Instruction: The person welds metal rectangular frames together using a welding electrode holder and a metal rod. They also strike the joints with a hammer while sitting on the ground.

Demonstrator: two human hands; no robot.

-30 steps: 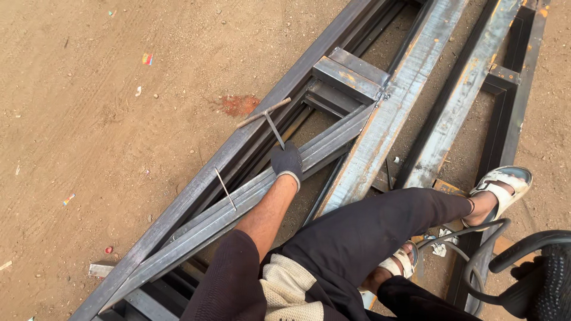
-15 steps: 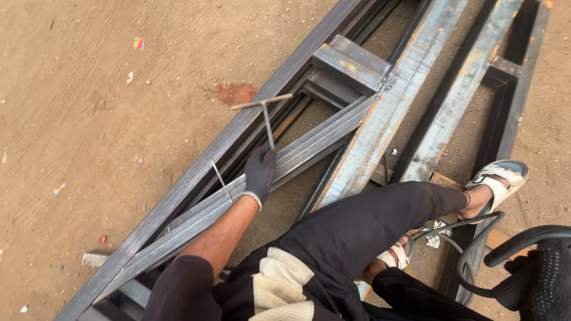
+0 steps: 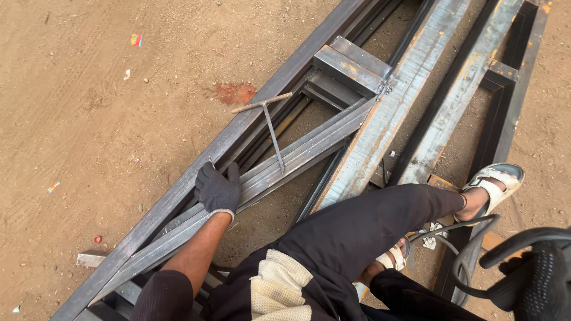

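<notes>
One gloved hand on steel, and it's a heavy, rigid piece.
Your left hand (image 3: pixel 218 190) lies fingers-spread atop the diagonal steel tube (image 3: pixel 285 163) running seven to one o'clock; expect stiff, weighty, sharp-edged metal, best gripped around its sides. Right hand (image 3: pixel 535 285), at four o'clock: grip unclear.

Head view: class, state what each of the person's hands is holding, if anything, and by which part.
The gloved left hand lies on the slanted steel tubes, fingers over their upper edge near the lower end; a closed grip cannot be told. The right hand is out of view.
</notes>
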